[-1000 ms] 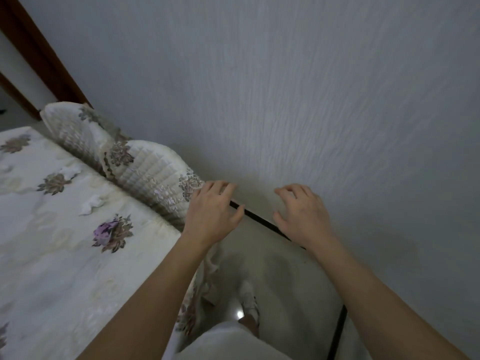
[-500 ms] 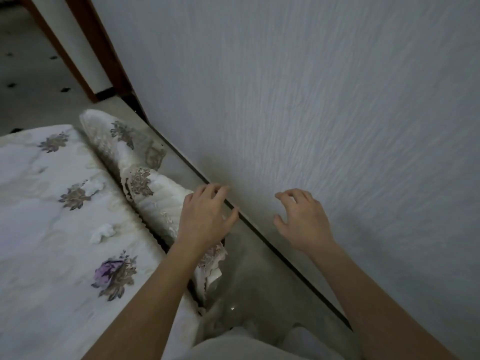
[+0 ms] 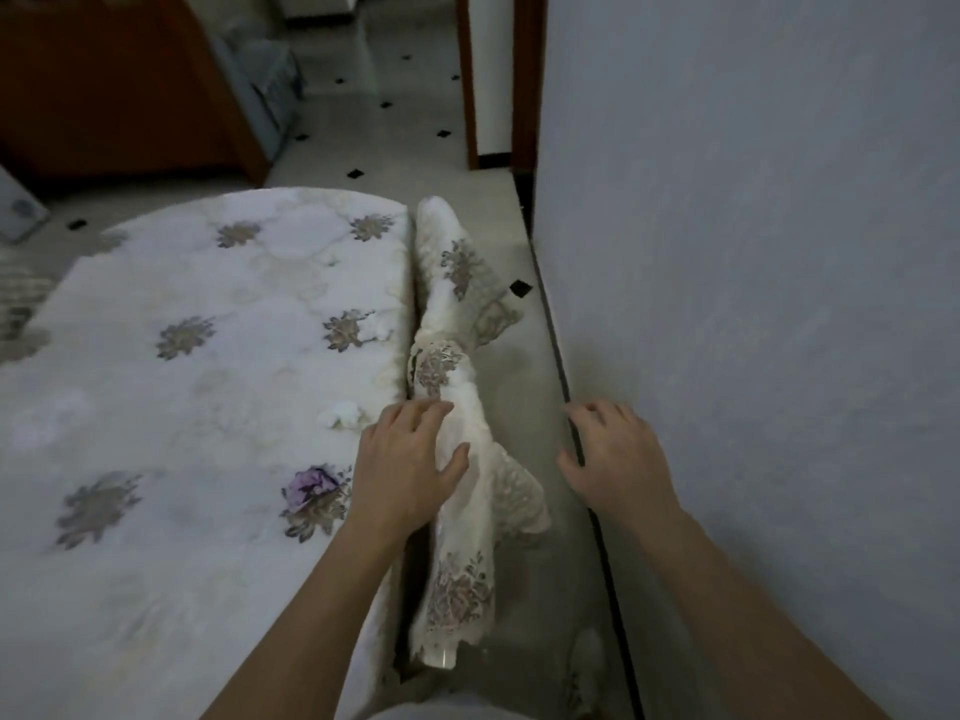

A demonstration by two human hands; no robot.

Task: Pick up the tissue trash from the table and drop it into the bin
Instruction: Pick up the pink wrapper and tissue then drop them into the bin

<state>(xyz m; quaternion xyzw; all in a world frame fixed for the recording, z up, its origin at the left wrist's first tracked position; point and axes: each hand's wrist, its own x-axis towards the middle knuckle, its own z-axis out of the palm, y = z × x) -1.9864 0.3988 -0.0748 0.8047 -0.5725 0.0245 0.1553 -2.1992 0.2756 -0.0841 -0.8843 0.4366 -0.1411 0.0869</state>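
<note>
Tablecloth [image 3: 197, 407]: white, scattered grey-brown flower motifs, faint yellowish stains. Lace overhang [image 3: 462, 517]: cream, same floral embroidery. White tissue wads [image 3: 343, 414] [image 3: 382, 330] on cloth. Purple crumpled piece [image 3: 307, 483] over one motif. Floor [image 3: 374, 116]: pale tiles, small black diamonds. Wall [image 3: 753, 304]: grey-white, fine texture. Door frame [image 3: 470, 80]: reddish brown.

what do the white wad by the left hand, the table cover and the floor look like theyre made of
White wad: likely soft tissue paper, matte, crumpled and fluffy-edged. Table cover: looks like woven or embroidered cloth, matte, with stitched-looking flowers and a lacy hanging edge; blur leaves this open. Floor: probably glazed tile or polished stone, faintly glossy, pale with small black diamond insets.
</note>
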